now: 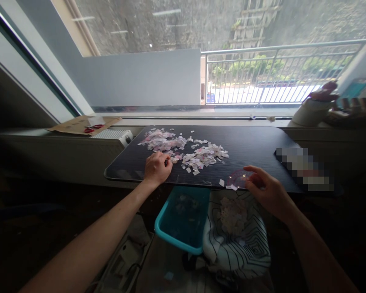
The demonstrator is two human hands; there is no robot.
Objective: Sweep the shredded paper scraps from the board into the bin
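My left hand (157, 167) is closed at the front of the dark table, beside a heap of small pinkish-white paper pieces (161, 140). Something small and dark shows between its fingers, too hidden to name. To the right lies a second heap of white paper pieces (205, 156). At the table's front edge, my right hand (266, 189) pinches a clear, curved plastic piece (236, 178) with a pinkish rim. A few loose paper pieces (221, 182) lie beside it. Below the edge are a turquoise basin (163, 234) and a striped cloth (253, 248) with more paper pieces on it.
The dark table (247, 142) stands against a window ledge. A blurred-out flat object (305, 169) lies at its right end. At left are a white radiator (116, 136), a brown paper bag (70, 127) and red-handled scissors (93, 128). A pale pot (312, 110) stands on the right.
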